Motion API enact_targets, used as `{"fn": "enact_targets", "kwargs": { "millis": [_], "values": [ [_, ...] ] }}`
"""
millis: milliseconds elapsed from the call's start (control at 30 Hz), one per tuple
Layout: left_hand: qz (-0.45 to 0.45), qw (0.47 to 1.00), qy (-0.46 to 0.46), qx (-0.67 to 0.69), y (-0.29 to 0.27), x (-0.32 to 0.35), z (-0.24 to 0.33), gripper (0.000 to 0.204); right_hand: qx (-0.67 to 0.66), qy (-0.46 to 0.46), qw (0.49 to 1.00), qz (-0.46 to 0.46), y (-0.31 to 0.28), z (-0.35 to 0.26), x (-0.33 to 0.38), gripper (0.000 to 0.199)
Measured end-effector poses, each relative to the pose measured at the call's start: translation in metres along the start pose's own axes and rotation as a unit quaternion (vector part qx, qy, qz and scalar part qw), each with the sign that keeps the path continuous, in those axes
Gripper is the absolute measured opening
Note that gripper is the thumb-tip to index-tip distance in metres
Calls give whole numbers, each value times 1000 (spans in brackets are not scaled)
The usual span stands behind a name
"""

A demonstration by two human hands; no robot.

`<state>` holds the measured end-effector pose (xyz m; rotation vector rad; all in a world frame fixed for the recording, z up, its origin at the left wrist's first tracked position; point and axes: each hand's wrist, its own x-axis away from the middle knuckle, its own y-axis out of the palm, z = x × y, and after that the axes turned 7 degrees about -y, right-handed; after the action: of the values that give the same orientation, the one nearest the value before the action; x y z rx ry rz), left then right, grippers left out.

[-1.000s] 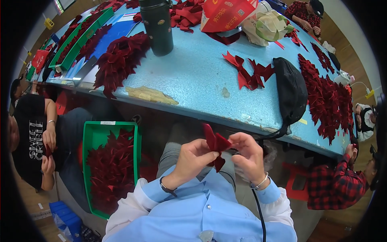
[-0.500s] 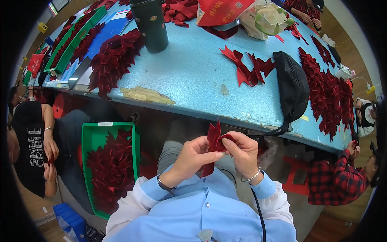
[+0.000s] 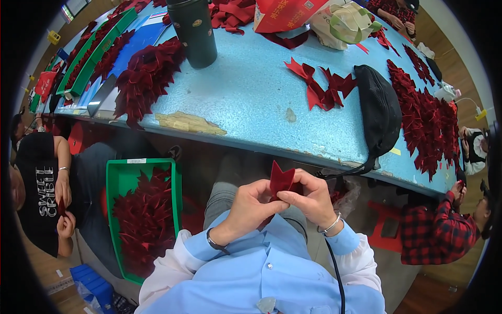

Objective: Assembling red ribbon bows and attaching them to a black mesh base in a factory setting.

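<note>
Over my lap, in front of the table edge, both hands pinch one dark red velvet ribbon bow (image 3: 281, 179). Its notched tail sticks up between my fingers, while its lower part is mostly hidden behind them. My left hand (image 3: 255, 203) grips it from the left with thumb and fingers. From the right, my right hand (image 3: 312, 198) holds it, thumb pressed across the front near the middle. To the left of my lap stands a green bin (image 3: 178, 209) with a heap of red ribbon bows (image 3: 144, 225) inside.
A blue table (image 3: 240, 99) with a chipped front edge spans ahead. On it are a dark tumbler (image 3: 194, 36), a black pouch (image 3: 377, 107), loose ribbon pieces (image 3: 321, 89), bow piles (image 3: 149, 78) and bags (image 3: 342, 26). People sit at both sides; a red stool (image 3: 384, 227) is at right.
The ribbon has been turned so its notched tail now faces up and toward me. My fingers have shifted closer together around its middle.
</note>
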<state>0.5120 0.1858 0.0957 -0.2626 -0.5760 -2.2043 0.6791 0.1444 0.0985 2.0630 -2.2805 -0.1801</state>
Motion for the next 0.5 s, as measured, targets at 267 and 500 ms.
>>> {"fn": "enact_targets", "kwargs": {
  "millis": [267,500],
  "values": [
    [10,997,16,68,-1,-3,-5,16,-22,31,999,-6,-7,1,7,13],
    [29,998,1,56,1,-5,-6,12,-11,52,999,-7,-6,2,4,11]
  ]
}}
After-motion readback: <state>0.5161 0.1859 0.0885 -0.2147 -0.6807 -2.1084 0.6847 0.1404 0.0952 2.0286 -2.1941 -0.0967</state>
